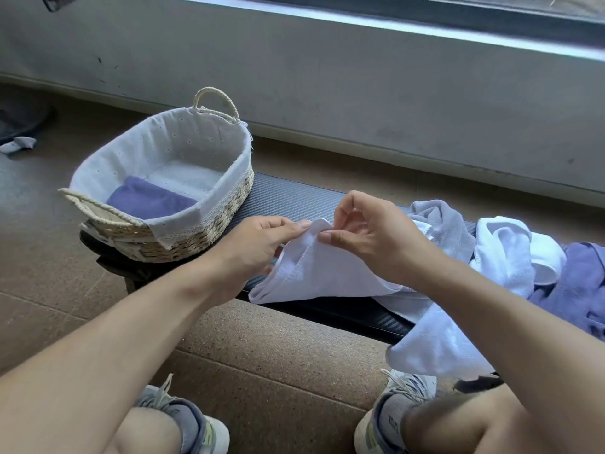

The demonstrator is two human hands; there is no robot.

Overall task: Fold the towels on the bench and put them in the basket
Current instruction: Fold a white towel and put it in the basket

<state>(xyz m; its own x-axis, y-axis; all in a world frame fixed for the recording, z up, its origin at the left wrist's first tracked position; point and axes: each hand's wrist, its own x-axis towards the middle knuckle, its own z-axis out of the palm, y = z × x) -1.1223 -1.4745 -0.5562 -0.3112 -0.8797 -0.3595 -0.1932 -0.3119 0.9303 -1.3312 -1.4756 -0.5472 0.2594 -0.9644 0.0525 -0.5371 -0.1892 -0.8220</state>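
The left hand (258, 239) and the right hand (366, 237) were close together, and both pinched the top corner of a white towel (324, 273). The towel lay on the dark tabletop (288, 194), and part of it hung off the near edge. On the left sat a basket (226, 204) with a purple towel (147, 198) inside. On the right was a pile of towels (523, 257), white and purple, all crumpled.

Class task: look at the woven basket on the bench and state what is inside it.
Inside the woven basket lies a white fabric liner and one folded purple towel at the near end. Its near edge and anything beneath it are hidden by the rim and towel.
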